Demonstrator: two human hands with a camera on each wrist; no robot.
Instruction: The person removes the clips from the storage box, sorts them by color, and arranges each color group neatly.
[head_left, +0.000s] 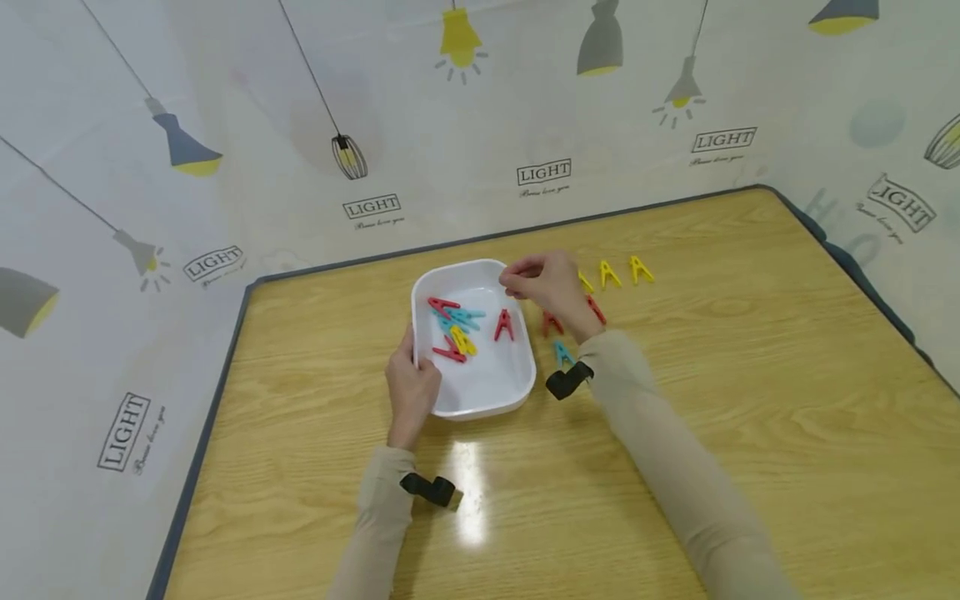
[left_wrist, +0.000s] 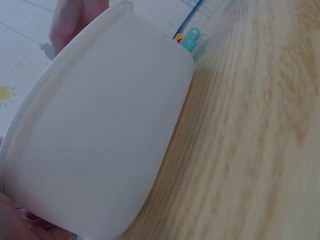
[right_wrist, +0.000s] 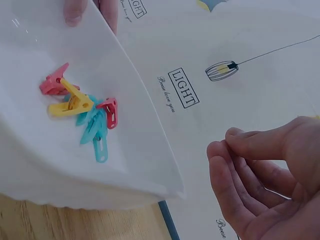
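Observation:
My left hand (head_left: 411,387) grips the left rim of a white plastic tray (head_left: 480,387), thumb over the edge. Inside the tray, red, blue and yellow clothespins lie in a loose pile, with a yellow clothespin (right_wrist: 72,102) on top in the right wrist view. Apart from the pile, a red clothespin (head_left: 504,325) is at the tray's right side. Above the far right rim is my right hand (head_left: 551,287). Its fingers are curled and the thumb meets the index fingertip (right_wrist: 218,150), with nothing visible between them.
Right of the tray, clothespins stand on the wooden table (head_left: 750,375): yellow clothespins (head_left: 637,269) at the back, red clothespins (head_left: 552,323) partly behind my right hand, and a blue clothespin (head_left: 563,355) near my wrist. A wall cloth (head_left: 465,142) with lamp prints rises behind the table.

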